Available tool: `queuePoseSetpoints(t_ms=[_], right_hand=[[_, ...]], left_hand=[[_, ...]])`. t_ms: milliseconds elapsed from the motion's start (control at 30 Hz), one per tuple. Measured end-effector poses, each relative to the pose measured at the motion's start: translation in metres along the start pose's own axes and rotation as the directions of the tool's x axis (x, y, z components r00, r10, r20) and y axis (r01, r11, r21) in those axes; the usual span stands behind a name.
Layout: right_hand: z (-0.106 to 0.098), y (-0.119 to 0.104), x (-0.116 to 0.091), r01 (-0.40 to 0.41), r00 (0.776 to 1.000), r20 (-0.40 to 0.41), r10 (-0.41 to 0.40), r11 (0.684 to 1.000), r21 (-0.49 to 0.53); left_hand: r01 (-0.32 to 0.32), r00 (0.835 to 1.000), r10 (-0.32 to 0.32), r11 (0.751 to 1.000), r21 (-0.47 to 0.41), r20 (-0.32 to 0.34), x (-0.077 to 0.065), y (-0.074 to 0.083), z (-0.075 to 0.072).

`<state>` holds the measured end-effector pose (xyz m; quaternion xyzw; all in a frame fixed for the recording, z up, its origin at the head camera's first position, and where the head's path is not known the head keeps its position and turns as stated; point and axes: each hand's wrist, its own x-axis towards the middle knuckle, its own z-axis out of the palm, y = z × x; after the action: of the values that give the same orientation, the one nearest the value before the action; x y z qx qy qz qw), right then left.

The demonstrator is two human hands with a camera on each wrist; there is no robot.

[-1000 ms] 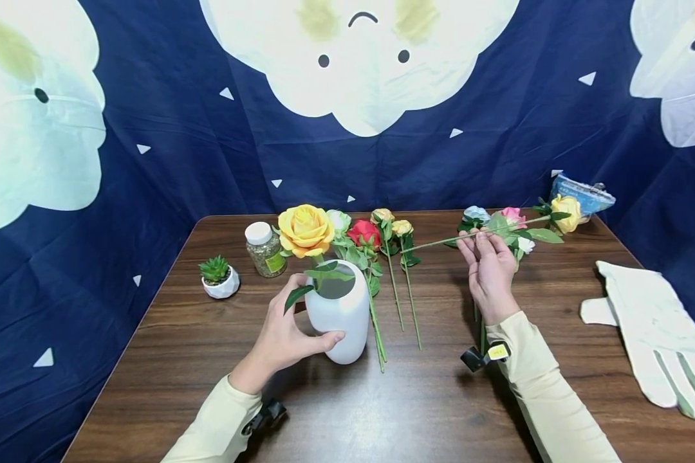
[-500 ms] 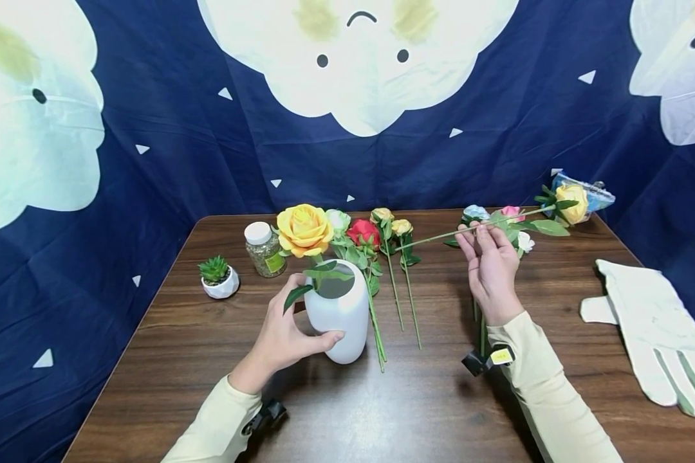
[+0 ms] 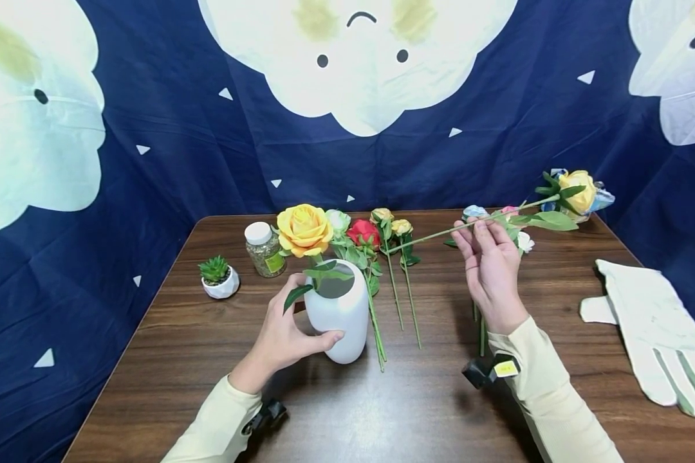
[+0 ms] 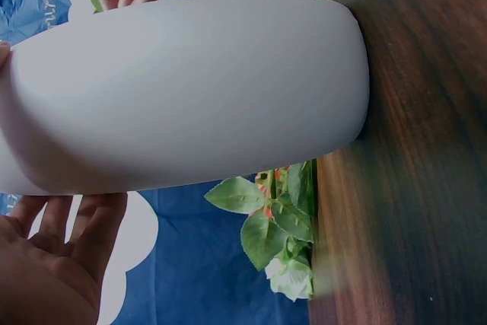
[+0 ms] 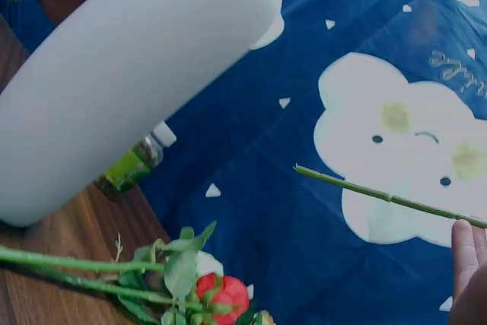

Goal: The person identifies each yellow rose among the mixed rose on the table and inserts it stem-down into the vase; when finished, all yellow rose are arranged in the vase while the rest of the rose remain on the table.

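Left hand (image 3: 284,329): thumb and fingers curled round the smooth white rounded vase (image 3: 347,315), which stands on the brown wood-grain worktop (image 3: 405,411).
Right hand (image 3: 492,276): pinching a pale-yellow rose (image 3: 579,190) by its thin green stem, in the air, bare end apart from the vase.
Large orange-yellow rose (image 3: 304,230): in the vase's mouth.

Two hands (image 3: 286,337); nine visible blooms (image 3: 305,230); one each: vase (image 3: 349,321), jar (image 3: 264,252), succulent (image 3: 214,270).

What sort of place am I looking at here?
Possibly an improvised indoor tabletop set: navy cloud-print fabric hangs around a wood-grained table, where several flowers lie near a white vase.
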<state>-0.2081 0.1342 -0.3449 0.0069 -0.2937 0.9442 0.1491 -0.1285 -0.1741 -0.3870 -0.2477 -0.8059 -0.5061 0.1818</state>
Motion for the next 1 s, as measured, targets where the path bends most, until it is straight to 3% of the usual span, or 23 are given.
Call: queuePoseSetpoints(t_ms=[733,1000], right_hand=[[0.027,-0.009,-0.035,-0.031,0.986,0.168,0.020,0.997,0.064],[0.031,-0.008,-0.042,-0.020,0.981,0.192,0.009,0.998,0.056]], left_hand=[[-0.004,1.000,0.004,1.000,0.001,-0.001,0.001,0.002,0.000],[-0.002,1.000,0.002,1.000,-0.002,0.001,0.001,0.001,0.000]])
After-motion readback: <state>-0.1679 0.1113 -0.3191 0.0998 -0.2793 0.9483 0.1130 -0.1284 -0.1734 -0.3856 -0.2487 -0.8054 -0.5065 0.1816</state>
